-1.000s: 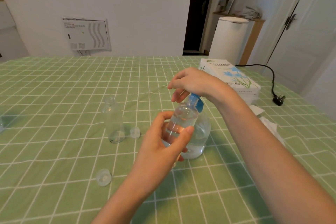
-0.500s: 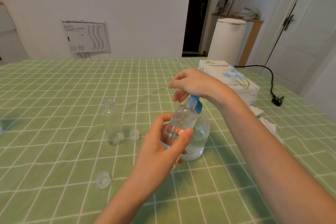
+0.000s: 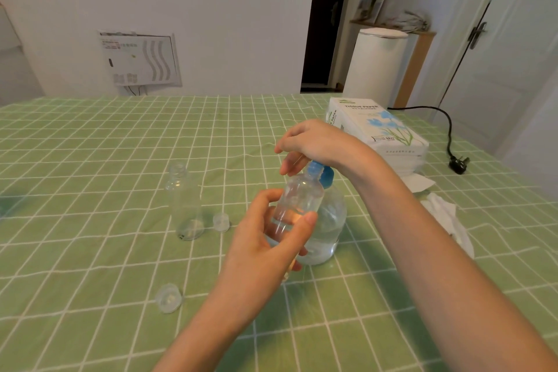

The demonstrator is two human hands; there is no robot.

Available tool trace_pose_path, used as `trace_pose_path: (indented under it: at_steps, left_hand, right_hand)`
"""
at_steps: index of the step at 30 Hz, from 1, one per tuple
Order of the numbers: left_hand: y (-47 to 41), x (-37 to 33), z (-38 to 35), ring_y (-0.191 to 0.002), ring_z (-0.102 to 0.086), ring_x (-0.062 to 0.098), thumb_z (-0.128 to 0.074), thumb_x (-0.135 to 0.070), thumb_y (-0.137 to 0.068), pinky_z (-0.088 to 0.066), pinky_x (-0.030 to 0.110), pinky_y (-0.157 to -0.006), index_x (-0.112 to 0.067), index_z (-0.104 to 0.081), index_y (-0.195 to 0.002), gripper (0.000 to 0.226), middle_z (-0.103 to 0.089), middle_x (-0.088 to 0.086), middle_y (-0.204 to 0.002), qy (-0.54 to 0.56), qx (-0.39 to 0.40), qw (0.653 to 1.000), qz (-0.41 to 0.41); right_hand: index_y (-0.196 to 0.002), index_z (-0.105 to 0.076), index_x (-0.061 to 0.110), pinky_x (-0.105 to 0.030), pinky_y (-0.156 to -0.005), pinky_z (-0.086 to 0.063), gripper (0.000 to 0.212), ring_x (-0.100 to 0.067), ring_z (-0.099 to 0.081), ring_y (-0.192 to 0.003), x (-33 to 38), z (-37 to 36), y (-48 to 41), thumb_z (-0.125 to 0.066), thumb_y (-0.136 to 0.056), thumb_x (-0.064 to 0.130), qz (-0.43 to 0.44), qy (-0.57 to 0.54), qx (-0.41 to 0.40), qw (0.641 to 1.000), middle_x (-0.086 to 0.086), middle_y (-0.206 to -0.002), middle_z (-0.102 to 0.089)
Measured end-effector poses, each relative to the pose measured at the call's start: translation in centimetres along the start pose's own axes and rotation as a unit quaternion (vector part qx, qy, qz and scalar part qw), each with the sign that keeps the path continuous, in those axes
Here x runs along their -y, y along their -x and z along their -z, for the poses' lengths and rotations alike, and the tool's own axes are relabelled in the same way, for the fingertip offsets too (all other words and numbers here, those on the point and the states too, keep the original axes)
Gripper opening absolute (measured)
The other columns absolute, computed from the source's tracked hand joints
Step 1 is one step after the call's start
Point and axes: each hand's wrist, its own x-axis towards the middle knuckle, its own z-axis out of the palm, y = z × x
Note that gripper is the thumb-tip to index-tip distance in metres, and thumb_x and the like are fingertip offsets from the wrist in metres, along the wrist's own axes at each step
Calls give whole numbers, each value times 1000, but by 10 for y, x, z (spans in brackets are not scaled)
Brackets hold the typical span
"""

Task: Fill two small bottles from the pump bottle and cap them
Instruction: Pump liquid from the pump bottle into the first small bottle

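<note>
My left hand grips a small clear bottle, tilted with its mouth under the blue pump head of the clear pump bottle standing just behind it. Some liquid shows low in the small bottle. My right hand rests on top of the pump head, fingers bent down over it. A second small clear bottle stands upright and uncapped to the left. One clear cap lies beside that bottle, another clear cap lies nearer to me.
A green checked tablecloth covers the table. A tissue paper box sits at the back right, with crumpled white tissues in front of it. A black cable and plug lie at the right edge.
The left hand and the small bottle have shifted slightly; the right hand stays on the pump head. The view has moved a little.
</note>
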Motion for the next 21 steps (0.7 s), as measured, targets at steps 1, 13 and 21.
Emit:
trace_pose_path:
  at_steps: [1,13,21]
  left_hand:
    - [0,1,0,-57,-61,3,-63,-48,-65,-48,16,-49,-28,-57,-100,40,-67,-9,-75,-2,-1,1000,2]
    - [0,-3,0,-56,-60,2,-62,-47,-67,-46,14,-48,-32,-57,-98,35,-67,-12,-73,-6,5,1000,-10]
    - [0,-2,0,-60,-61,5,-62,-49,-66,-48,15,-49,-31,-58,-99,38,-68,-8,-79,-7,2,1000,-15]
  right_hand:
    - [-103,-63,12,-47,-100,-46,17,-39,-60,-108,-1,-1,0,-51,-94,19,-2,-2,1,1000,-2,-71,-71]
    - [-113,-61,3,-39,-88,-51,29,-31,-65,-81,5,7,1,-52,-92,21,8,18,-20,1000,-1,-71,-71]
    - [-103,-64,11,-45,-99,-46,18,-31,-66,-101,4,3,1,-53,-93,21,7,11,-7,1000,2,-68,-71]
